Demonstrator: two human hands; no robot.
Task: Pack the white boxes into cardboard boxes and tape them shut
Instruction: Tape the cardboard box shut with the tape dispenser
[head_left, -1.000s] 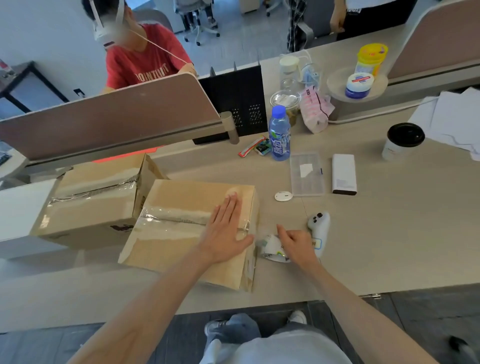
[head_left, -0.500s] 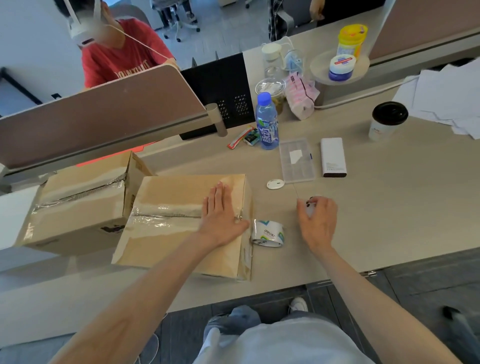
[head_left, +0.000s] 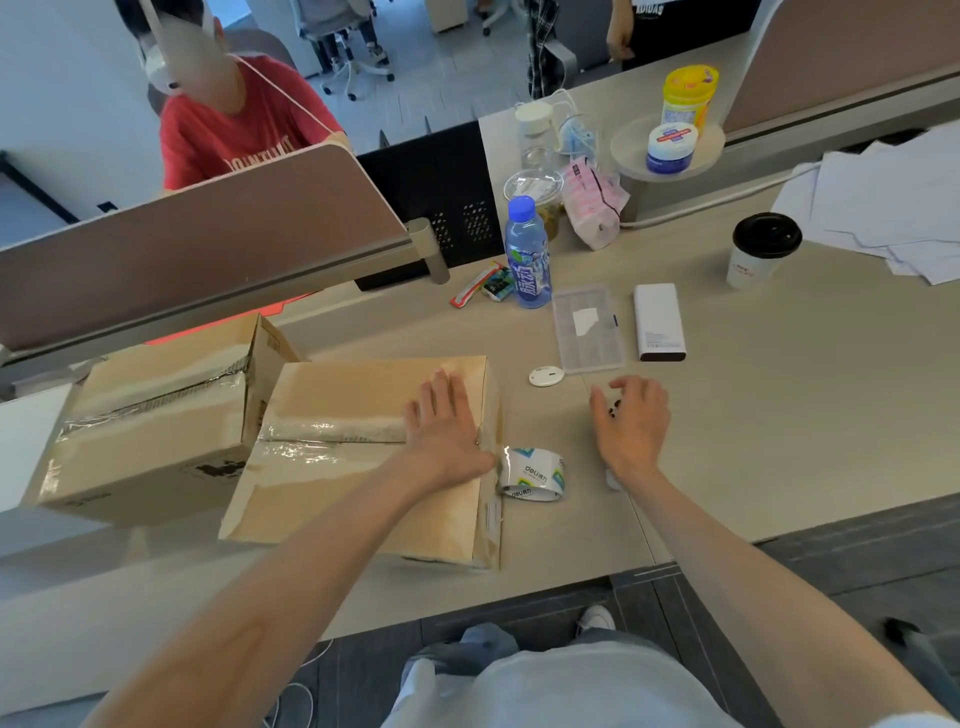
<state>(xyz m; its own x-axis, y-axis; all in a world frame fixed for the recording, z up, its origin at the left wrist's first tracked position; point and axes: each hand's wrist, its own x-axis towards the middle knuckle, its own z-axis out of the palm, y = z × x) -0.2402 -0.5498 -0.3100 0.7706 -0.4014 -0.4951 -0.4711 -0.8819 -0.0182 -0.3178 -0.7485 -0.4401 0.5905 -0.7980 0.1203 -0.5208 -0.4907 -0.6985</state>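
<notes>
A: Cardboard boxes, two of them, are sitting side by side on the left part of the desk (head_left: 779, 415). The far-left cardboard box (head_left: 150, 415) is lying closed with clear tape along its top seam.

B: And the near cardboard box (head_left: 353, 447)?

A: It is sitting just right of the first, touching it or nearly so, closed too, with shiny tape running along the seam. The left hand (head_left: 447, 431) is lying flat on its right end, fingers spread and straight, gripping nothing.

B: What is lying beside that box?

A: A tape roll (head_left: 532, 474) is resting on the desk against the box's right side, its loose end seeming to reach the box's edge.

B: And the right hand (head_left: 631, 426)?

A: It is hovering over a small white device, fingers loosely curled and apart; I cannot tell whether it is touching it. Beyond it a white disc (head_left: 545, 375), a clear plastic case (head_left: 587, 328) and a white power bank (head_left: 658, 322) are lying in a row.
</notes>
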